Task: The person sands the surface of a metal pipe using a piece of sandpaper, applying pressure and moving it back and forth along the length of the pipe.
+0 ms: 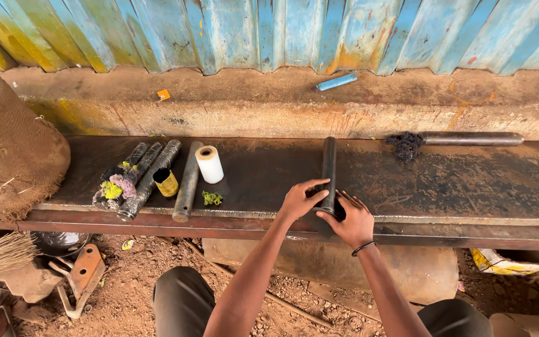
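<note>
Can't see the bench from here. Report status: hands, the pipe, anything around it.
Left hand and right hand both gripping near end of dark pipe. Pipe lies flat on steel bench. White roll, more pipes to the left, apart.

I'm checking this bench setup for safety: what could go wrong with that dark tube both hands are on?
The dark tube is round, and its near end sits by the edge of the steel bench, so it might roll or slip off toward the knees. The left hand and right hand are bare; rough ends could nick the fingers.
</note>
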